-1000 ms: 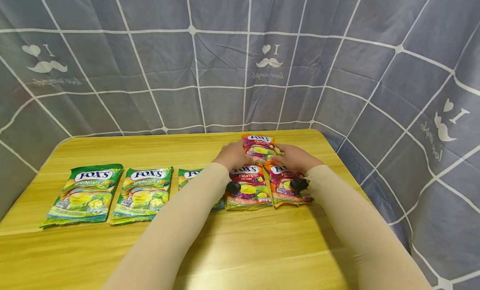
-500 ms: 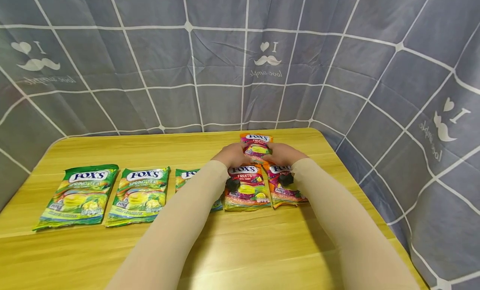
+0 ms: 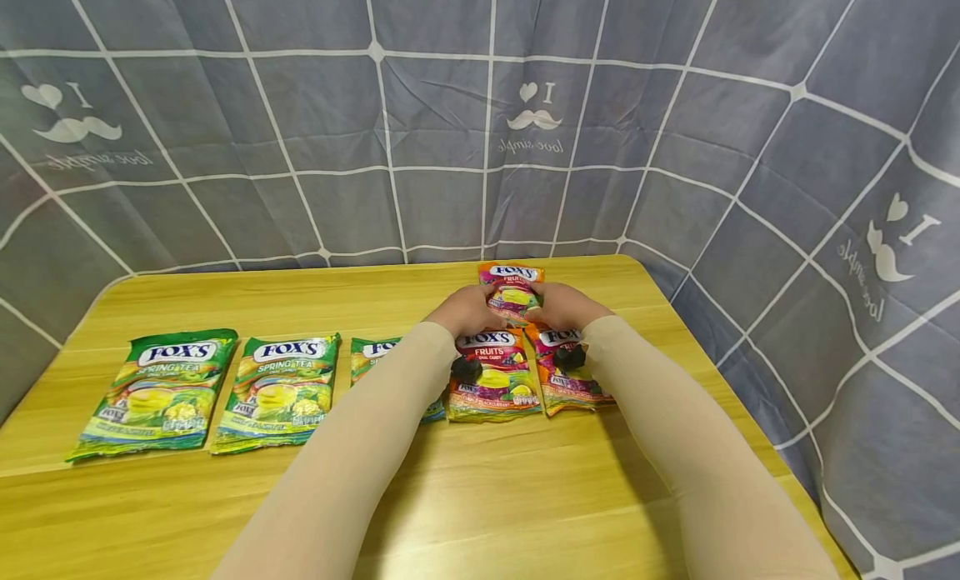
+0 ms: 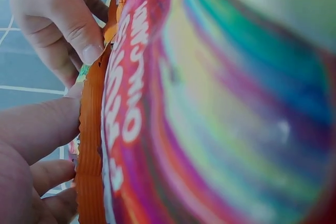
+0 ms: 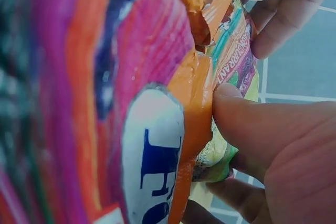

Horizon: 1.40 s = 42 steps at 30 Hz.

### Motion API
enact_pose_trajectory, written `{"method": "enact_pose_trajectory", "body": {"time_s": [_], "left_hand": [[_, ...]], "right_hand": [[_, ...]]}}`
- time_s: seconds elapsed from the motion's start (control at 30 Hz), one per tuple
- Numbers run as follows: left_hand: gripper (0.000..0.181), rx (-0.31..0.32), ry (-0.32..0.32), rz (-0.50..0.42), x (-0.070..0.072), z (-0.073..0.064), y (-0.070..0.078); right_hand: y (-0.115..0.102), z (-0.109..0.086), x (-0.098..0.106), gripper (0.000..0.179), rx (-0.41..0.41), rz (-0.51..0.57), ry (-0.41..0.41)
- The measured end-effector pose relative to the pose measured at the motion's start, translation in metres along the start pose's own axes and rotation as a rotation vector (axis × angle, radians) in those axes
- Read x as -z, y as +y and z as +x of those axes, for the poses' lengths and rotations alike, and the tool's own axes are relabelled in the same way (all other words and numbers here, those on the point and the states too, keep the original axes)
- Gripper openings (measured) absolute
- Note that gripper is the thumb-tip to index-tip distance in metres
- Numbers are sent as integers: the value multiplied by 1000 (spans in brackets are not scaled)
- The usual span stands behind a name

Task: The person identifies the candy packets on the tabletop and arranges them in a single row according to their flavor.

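A small orange-and-purple bag of Fox's Fruits candy (image 3: 513, 298) lies flat near the far table edge. My left hand (image 3: 468, 310) grips its left side, and my right hand (image 3: 564, 306) grips its right side. In the right wrist view, the right thumb (image 5: 247, 114) presses on the printed face of that bag while the fingers reach underneath. Just nearer lie two more Fruits candy bags, one below my left hand (image 3: 495, 380) and one partly covered by my right wrist (image 3: 573, 390). Their orange top seams sit right against the held bag's lower edge.
Left of these lie green Fox's Spring Tea candy bags: one at far left (image 3: 161, 390), one beside it (image 3: 279, 388), and a third (image 3: 367, 355) mostly hidden by my left sleeve. A grey checked curtain (image 3: 438, 138) surrounds the wooden table (image 3: 480, 497) behind and at the sides.
My right hand has moved left and closed in on the far Fruits bag's right side. The bag has shifted slightly away from me. The other bags keep their places.
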State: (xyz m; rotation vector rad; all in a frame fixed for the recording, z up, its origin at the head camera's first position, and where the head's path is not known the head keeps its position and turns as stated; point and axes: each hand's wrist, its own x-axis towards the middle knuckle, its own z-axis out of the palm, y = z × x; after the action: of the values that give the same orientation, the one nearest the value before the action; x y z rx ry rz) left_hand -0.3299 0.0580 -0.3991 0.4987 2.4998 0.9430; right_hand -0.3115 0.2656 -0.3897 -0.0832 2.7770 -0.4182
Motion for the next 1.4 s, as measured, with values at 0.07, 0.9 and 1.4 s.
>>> {"method": "enact_pose_trajectory", "body": {"time_s": [0.07,0.9,1.4], "left_hand": [[88,-10,18,-9,0,-1,0],[72,-204,341,-153,10,2,10],[100,-296,303,-328,12,-7,25]], "right_hand": [[-1,0,0,80,-3,13,6],[-9,1,24,77,59,150,284],[0,-40,45,75,71,297,377]]}}
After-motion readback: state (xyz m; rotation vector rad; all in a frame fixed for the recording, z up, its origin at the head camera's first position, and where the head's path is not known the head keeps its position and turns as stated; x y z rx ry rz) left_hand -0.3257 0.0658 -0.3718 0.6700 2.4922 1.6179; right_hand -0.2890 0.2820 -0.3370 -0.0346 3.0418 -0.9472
